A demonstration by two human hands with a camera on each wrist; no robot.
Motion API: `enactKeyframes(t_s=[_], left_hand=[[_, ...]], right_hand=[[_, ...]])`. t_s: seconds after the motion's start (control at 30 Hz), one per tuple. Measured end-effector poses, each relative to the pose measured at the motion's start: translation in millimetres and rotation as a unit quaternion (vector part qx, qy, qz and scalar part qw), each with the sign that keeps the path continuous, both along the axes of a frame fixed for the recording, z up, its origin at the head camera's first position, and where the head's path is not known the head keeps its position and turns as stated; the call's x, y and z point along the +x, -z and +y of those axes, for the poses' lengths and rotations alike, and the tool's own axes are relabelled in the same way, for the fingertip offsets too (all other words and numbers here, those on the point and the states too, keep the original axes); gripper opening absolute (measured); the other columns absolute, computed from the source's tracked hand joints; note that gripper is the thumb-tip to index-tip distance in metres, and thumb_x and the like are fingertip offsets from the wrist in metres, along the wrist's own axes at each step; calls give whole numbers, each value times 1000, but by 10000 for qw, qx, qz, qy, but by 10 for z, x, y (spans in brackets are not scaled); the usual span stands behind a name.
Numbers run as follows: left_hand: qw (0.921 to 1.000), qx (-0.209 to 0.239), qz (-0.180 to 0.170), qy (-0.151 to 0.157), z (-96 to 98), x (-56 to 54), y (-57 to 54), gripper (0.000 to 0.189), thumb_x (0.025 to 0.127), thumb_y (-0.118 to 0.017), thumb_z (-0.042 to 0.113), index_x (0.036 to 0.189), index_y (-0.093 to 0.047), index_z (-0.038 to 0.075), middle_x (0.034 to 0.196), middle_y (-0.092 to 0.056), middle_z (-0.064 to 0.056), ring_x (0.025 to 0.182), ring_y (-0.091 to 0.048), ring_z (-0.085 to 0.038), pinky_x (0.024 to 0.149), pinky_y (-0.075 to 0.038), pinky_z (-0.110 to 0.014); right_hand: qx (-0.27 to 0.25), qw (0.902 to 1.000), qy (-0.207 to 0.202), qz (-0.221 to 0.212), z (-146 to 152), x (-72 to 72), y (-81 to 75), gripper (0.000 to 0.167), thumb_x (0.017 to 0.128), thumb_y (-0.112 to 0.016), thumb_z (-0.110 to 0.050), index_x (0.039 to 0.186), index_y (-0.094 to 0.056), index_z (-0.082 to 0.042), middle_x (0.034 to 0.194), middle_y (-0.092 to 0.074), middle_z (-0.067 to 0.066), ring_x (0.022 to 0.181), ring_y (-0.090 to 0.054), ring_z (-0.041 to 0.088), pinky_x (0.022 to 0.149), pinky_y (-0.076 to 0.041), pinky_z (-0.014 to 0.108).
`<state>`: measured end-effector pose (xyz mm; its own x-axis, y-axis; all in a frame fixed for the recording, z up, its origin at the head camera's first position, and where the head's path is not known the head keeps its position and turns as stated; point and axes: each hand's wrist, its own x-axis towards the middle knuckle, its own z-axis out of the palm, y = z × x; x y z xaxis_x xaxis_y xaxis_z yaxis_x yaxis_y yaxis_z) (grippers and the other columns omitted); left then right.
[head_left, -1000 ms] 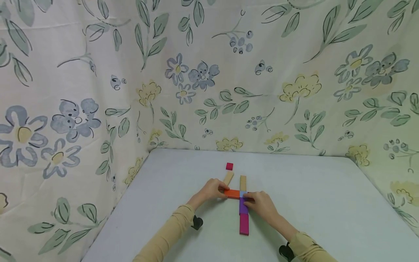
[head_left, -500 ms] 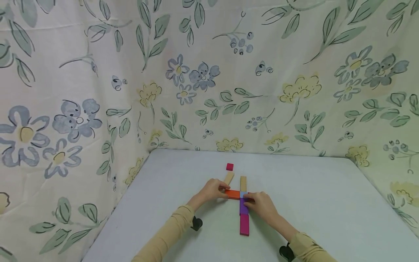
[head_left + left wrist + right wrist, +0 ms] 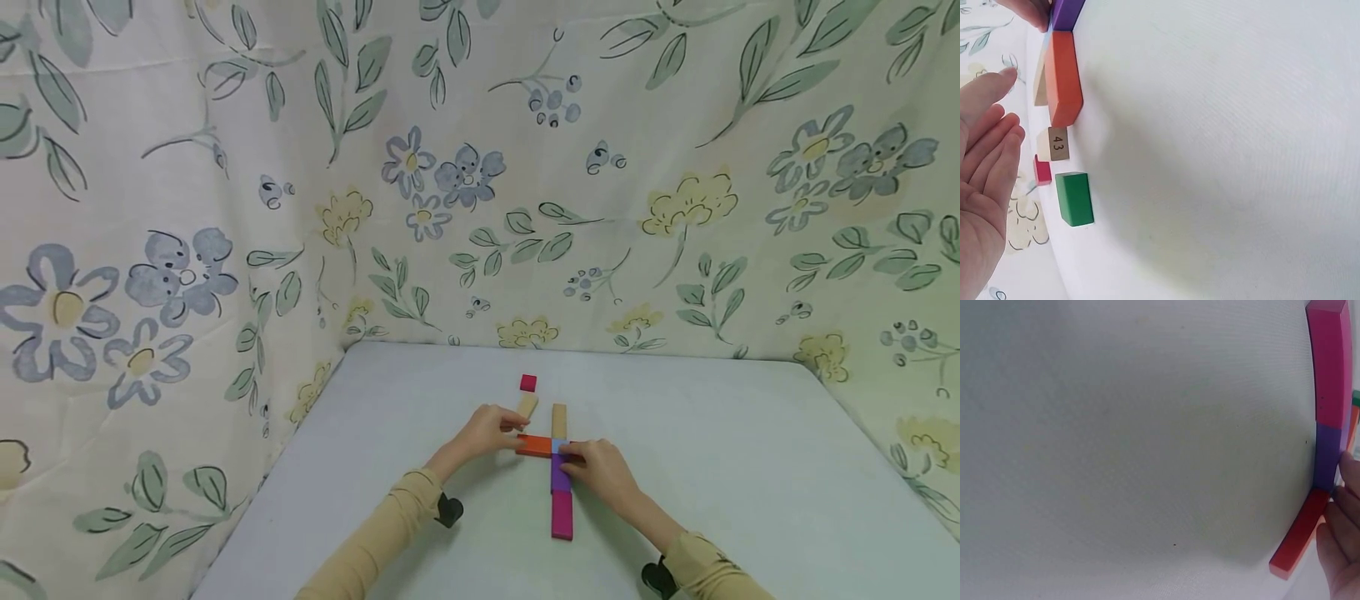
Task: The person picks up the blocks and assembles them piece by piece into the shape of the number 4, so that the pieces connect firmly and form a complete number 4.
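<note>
My left hand (image 3: 486,433) hovers by the free end of the orange block (image 3: 535,446), its fingers loosely extended and holding nothing in the left wrist view. With thumb and fingertips my right hand (image 3: 603,471) pinches the small light blue block (image 3: 556,446) at the orange block's other end. A purple block (image 3: 560,475) and a magenta block (image 3: 562,515) run from there toward my body. Under my right fingers lies a red block (image 3: 1300,534), mostly hidden in the head view. A plain wooden block (image 3: 559,420) stretches away from the light blue one.
Beyond my left hand lie a slanted wooden block marked 43 (image 3: 1055,144) and a small crimson block (image 3: 528,382). A green block (image 3: 1075,199) shows in the left wrist view, hidden behind my hand from above. Floral cloth (image 3: 480,208) hangs behind the white table (image 3: 712,458).
My left hand has let go of the orange block and lifted slightly, its fingers opening. My right hand and the row of blocks stay in place.
</note>
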<state>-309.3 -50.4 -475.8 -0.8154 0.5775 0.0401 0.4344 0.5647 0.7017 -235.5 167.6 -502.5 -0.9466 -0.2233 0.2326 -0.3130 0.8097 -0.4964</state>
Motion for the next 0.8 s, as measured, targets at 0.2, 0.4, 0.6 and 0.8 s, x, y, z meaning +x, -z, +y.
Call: enactKeyframes(t_s=[0.2, 0.4, 0.6, 0.8], left_hand=[[9998, 202, 61, 26, -4, 11, -23, 37, 81, -74, 13, 116, -67, 0, 109, -71, -13, 104, -67, -24, 88, -53, -28], [9996, 254, 108, 72, 1, 21, -34, 38, 82, -74, 13, 117, -66, 1, 114, -70, -11, 106, -66, -24, 90, -52, -27], [9991, 401, 121, 118, 22, 37, -60, 40, 82, -74, 12, 119, -65, 1, 119, -68, -10, 107, -66, -25, 91, -51, -25], [9977, 618, 237, 143, 35, 72, -123, 40, 82, -74, 14, 119, -66, 2, 119, -67, -9, 108, -65, -26, 92, -51, -27]], right_hand=[[1, 10000, -30, 80, 7, -13, 28, 26, 76, -78, -13, 100, -75, -5, 93, -75, 8, 85, -70, 19, 74, -57, 32], [28, 10000, -24, 86, 8, -18, 32, 26, 76, -78, -13, 100, -75, -5, 93, -75, 7, 83, -70, 18, 74, -57, 31], [50, 9999, -14, 93, 9, -24, 26, 26, 76, -78, -14, 100, -75, -5, 92, -75, 8, 83, -70, 18, 74, -56, 32], [3, 10000, -36, 77, 15, -25, 34, 27, 76, -78, -14, 101, -75, -5, 93, -75, 8, 85, -71, 20, 75, -57, 31]])
